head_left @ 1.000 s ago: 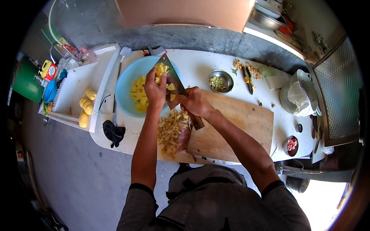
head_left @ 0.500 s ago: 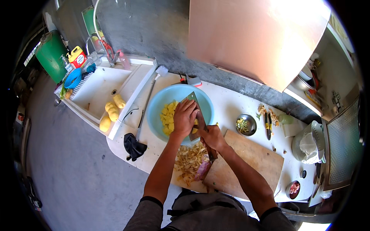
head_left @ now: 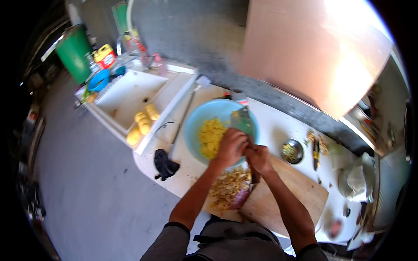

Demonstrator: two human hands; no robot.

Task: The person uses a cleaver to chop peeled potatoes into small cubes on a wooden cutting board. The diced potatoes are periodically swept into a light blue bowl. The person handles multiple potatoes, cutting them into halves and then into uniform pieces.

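Note:
My right hand (head_left: 260, 157) is closed round the handle of a cleaver (head_left: 244, 121), whose broad blade tilts up over the right side of a light-blue basin (head_left: 190, 130). Against the blade's lower end, my left hand (head_left: 232, 147) has its fingers curled; blur hides what they grip, if anything. Yellow cut chunks (head_left: 212, 135), which look like potato, lie in the basin's left half. Below the hands, pale brown peelings (head_left: 227, 188) are heaped beside a pinkish wrapper (head_left: 241, 198). A wooden cutting board (head_left: 283, 198) lies by my right forearm.
Left of the basin is a white sink (head_left: 126, 93) with peeled yellow potatoes (head_left: 142, 122) on its near rim. A long-handled brush (head_left: 203, 81) and a black cloth (head_left: 165, 164) lie between. To the right stand a steel bowl (head_left: 292, 151), scissors (head_left: 315, 155) and a strainer basket (head_left: 358, 178).
My left hand has slid down the cleaver's blade toward the handle, and its fingers have curled from lying flat. The whole view has shifted and blurred; the right hand keeps its grip.

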